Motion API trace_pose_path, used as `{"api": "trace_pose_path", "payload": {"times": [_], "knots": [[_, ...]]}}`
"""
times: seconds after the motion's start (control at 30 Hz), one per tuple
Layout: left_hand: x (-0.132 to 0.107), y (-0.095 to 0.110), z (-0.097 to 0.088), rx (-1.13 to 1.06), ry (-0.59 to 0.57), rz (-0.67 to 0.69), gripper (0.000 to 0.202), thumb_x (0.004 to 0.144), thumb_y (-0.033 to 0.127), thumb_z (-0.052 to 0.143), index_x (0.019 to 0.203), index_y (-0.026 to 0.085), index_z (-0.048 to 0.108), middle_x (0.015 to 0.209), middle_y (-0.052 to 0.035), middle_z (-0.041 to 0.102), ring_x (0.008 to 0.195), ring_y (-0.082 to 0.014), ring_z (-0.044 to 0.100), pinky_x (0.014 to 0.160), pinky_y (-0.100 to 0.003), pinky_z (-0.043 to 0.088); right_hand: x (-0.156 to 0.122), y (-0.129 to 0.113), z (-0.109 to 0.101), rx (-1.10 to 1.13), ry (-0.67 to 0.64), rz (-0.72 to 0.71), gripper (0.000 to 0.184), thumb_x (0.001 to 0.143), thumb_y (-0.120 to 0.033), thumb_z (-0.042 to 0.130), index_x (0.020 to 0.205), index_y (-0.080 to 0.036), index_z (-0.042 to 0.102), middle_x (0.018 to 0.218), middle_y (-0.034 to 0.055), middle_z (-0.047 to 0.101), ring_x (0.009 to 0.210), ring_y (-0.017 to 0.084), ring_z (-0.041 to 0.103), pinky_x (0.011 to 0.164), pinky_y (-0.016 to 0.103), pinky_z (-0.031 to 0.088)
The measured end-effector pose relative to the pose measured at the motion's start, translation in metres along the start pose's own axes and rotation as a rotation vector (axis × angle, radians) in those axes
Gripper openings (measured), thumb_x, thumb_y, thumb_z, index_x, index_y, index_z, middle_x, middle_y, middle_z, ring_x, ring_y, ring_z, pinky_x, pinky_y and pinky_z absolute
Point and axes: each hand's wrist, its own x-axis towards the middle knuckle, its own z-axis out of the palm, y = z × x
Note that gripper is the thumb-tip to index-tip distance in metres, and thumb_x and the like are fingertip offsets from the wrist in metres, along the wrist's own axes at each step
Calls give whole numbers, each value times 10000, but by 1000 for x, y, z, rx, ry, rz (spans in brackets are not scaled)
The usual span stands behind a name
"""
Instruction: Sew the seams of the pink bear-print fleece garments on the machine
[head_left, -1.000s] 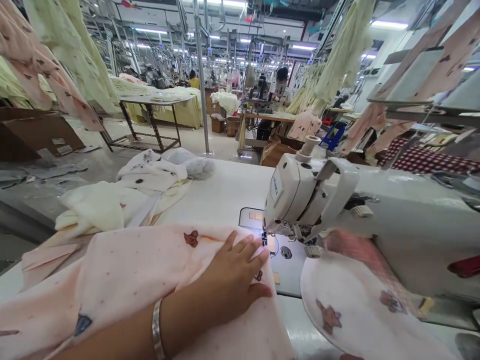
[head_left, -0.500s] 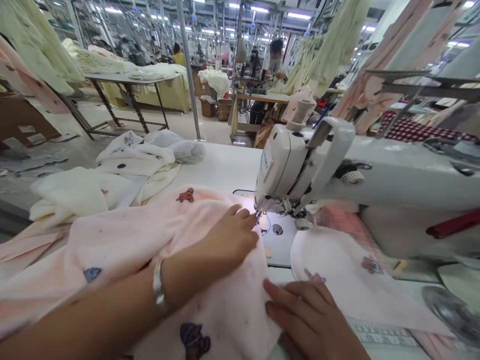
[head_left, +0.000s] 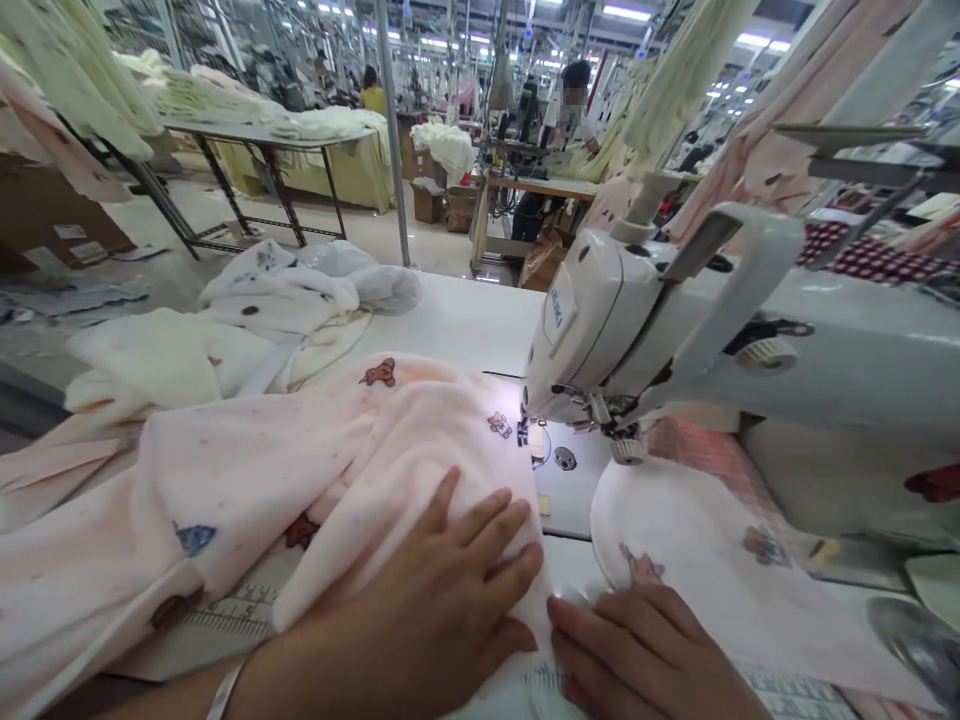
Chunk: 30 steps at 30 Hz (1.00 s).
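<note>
A pink printed fabric piece [head_left: 300, 470] lies spread over the white sewing table [head_left: 457, 325]. My left hand [head_left: 442, 590] lies flat on its near right part, fingers stretched and apart. My right hand [head_left: 637, 655] rests at the fabric's right edge, fingers bent and close together; whether they pinch the cloth is hidden. The sewing machine [head_left: 675, 330] stands to the right, and its needle area [head_left: 529, 430] sits just beyond the fabric's far right corner. A rounded pink fabric panel [head_left: 697, 540] lies under the machine arm.
A heap of cream and white garments [head_left: 247, 320] lies at the table's far left. Pink and cream garments hang overhead. A person sits at another machine table [head_left: 540, 185] in the background. A metal pole [head_left: 394, 130] stands behind the table.
My left hand has drawn back from the needle towards me and flattened on the fabric. My right hand has come further in beside it. The fabric has bunched nearer the needle.
</note>
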Motion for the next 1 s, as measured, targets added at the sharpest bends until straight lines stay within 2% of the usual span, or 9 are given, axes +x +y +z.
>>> {"api": "trace_pose_path", "payload": {"times": [0.17, 0.33, 0.4, 0.57, 0.67, 0.77, 0.83, 0.9, 1.0], "knots": [[21, -40, -6, -68, -3, 29, 385, 905, 410, 440, 1241, 222, 453, 1329, -110, 447, 1231, -286, 384, 1029, -577, 190, 29, 21, 5, 11, -104, -11, 206, 913, -252, 469, 1005, -167, 633, 1097, 43, 658, 839, 181, 545, 735, 348, 364], [45, -77, -4, -17, 34, 101, 380, 908, 430, 436, 1168, 156, 480, 1257, -112, 479, 1148, -250, 427, 1024, -467, 229, 58, 48, 11, -86, -102, 5, 233, 908, -168, 414, 916, -175, 647, 837, 61, 648, 721, 185, 514, 626, 324, 360], [54, -89, -4, 7, 54, 119, 365, 909, 448, 424, 1119, 161, 502, 1211, -97, 504, 1083, -239, 457, 996, -441, 257, 66, 58, 17, -133, -88, 5, 248, 900, -157, 403, 901, -170, 650, 770, 62, 620, 700, 186, 513, 637, 333, 377], [78, -116, -6, 69, 107, 93, 360, 892, 477, 441, 1055, 173, 541, 1158, -90, 527, 1007, -235, 484, 910, -399, 318, 71, 75, 31, -147, -28, -5, 224, 874, -140, 429, 950, -143, 639, 785, 78, 619, 754, 186, 555, 708, 333, 432], [86, -124, -6, 78, 111, 23, 393, 886, 497, 444, 1088, 172, 533, 1193, -88, 526, 1060, -240, 484, 954, -428, 301, 72, 75, 30, -137, -16, 8, 199, 866, -137, 451, 949, -154, 632, 799, 77, 632, 743, 182, 571, 688, 324, 448], [75, -104, -3, 151, 111, -106, 450, 912, 482, 382, 1198, 152, 490, 1333, -137, 441, 1251, -310, 352, 1012, -550, 211, 74, 63, 19, -112, -7, 11, 219, 865, -117, 435, 983, -165, 613, 879, 83, 652, 783, 181, 596, 717, 336, 469], [53, -66, 2, 228, 104, -216, 489, 931, 447, 315, 1278, 128, 447, 1394, -186, 369, 1299, -371, 275, 975, -634, 213, 73, 48, 11, -63, 4, 10, 255, 853, -90, 422, 1036, -162, 586, 1020, 104, 645, 925, 200, 595, 774, 348, 480], [26, -18, 8, 276, 83, -221, 497, 913, 453, 331, 1266, 141, 491, 1354, -197, 427, 1266, -415, 322, 915, -662, 276, 69, 31, 6, 12, 18, -31, 260, 854, -95, 418, 1069, -141, 558, 1142, 124, 616, 1092, 218, 544, 841, 354, 480], [1, 40, 12, 259, 45, -182, 276, 853, 381, 481, 1029, 273, 663, 1130, -103, 627, 1129, -358, 498, 837, -550, 411, 54, 8, 4, 162, -30, -161, 174, 884, -172, 447, 1007, -183, 570, 1071, 43, 675, 1119, 183, 551, 903, 312, 472]]}}
